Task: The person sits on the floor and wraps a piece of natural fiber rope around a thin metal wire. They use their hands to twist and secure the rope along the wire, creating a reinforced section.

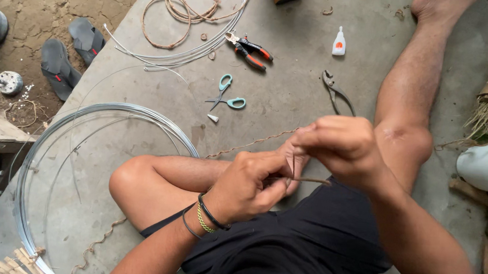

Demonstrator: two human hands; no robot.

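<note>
Left hand (246, 183) and right hand (339, 144) both pinched closed on a thin brown twine-wrapped wire (304, 180) above the lap. Small white glue bottle (339, 42) stands capped on concrete floor (294, 89), contents unseen; teal scissors (227, 95) nearby.

Lit evenly by soft, diffuse daylight, moderately bright, without an obvious direction. Only faint, short shadows under the scissors (225, 93) and the pliers (250, 49) on the grey concrete floor (294, 83). No glare beyond thin highlights along the coil of steel wire (52, 139). Sharp across the centre, with slight motion softness at the right hand (342, 146) and left hand (246, 186). Wide-angle stretching toward the corners. Darker along the lower left edge.
</note>
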